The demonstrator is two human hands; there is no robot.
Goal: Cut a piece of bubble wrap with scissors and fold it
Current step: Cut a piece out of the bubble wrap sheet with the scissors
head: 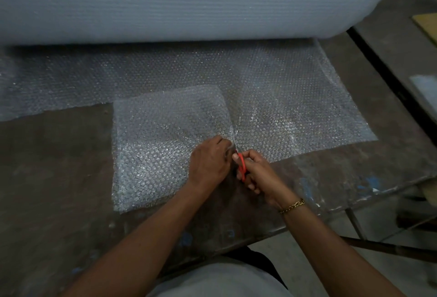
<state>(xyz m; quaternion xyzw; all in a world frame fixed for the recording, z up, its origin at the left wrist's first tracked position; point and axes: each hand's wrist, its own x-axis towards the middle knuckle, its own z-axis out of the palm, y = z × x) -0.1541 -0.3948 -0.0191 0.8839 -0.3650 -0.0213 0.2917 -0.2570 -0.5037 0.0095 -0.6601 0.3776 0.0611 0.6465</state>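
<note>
A light-clothed lap [220, 280] fills the nearest edge, with bare concrete floor [298, 259] showing to its right. Both forearms reach forward over a dark, worn desk [59, 178] that is scuffed and flecked with blue paint. The right wrist wears a gold chain bracelet [292, 206].

The right hand [254, 171] has its grip clamped around the red handles of the scissors [241, 165], whose thin blades point away into the plastic. Just beside them, the left hand [209, 162] lies knuckles up, its grip curled onto the cut edge of the bubble wrap piece [165, 145]. This piece spreads leftward on the desk and looks whiter than the rest.

Right of the cut, the unrolled bubble wrap sheet [295, 107] lies flat on the desk. It runs back under a huge pale roll of bubble wrap [189, 1] that spans the far side.

Past the desk's right edge, the dim room shows more grey floor and a brown cardboard sheet [425, 27].
</note>
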